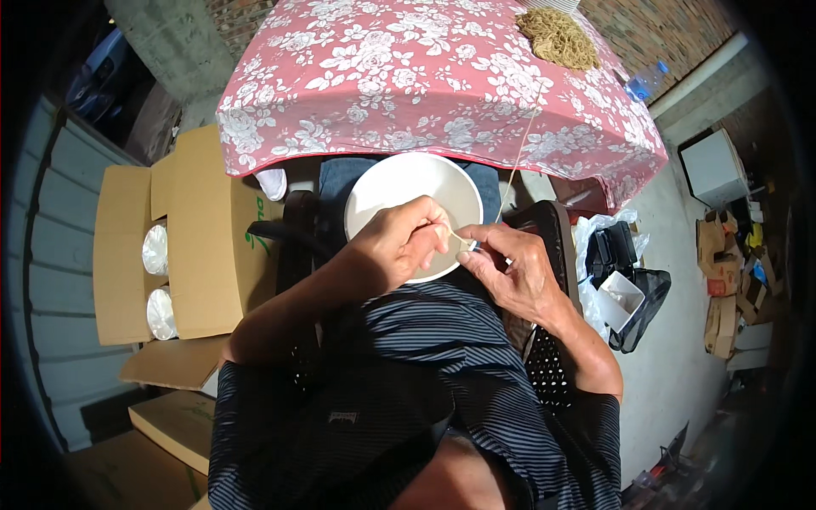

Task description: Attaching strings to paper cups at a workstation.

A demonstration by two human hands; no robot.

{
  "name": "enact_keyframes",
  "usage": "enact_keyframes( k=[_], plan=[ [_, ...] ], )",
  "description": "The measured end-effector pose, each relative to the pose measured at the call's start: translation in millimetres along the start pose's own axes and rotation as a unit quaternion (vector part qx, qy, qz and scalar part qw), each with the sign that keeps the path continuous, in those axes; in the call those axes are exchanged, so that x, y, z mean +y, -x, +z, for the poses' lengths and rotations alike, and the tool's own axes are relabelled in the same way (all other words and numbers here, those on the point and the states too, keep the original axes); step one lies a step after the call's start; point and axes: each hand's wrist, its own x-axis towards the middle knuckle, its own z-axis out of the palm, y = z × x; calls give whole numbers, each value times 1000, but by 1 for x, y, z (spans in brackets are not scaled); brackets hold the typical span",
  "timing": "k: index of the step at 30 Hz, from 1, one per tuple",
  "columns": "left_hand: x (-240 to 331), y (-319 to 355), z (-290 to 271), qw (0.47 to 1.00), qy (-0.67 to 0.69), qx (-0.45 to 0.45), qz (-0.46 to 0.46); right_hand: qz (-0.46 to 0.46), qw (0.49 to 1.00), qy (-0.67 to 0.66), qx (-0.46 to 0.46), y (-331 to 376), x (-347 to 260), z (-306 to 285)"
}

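String [522, 144], thin and pale tan, in the head view: pinched between bare left hand [412, 238] and bare right hand [520, 270], thumbs and forefingers of both closed on it, with just a short stretch showing between the two sets of fingertips. Finer detail in that stretch too small to make out. From the right-hand pinch, running up and away, leaning slightly right, toward loose, tangled tan heap of fibres [558, 38], well beyond the grip and to its right. Under that heap, pink-red tablecloth with white flowers [374, 59], its draped edge beyond both hands. Directly below the grip, round white plastic tub [408, 183], mouth up, partly covered by the fingers. Well to the left of the grip, open brown cardboard box [204, 255], with rounded white packages [155, 250] showing inside. Well to its right and lower, small white square-mouthed container [609, 311], just beside floppy black bag [648, 310].
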Motion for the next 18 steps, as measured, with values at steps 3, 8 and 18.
enact_keyframes(
  k=[3, 8, 18],
  plan=[
    [8, -3, 5, 999, 24, -36, -17, 44, 996, -71, -4, 3, 9, 5],
    [4, -8, 5, 995, -30, 96, 27, 189, 953, -234, 37, 5, 8, 18],
    [0, -6, 28, 958, -209, 146, 135, 127, 971, -200, 40, 14, 3, 26]
  ],
)
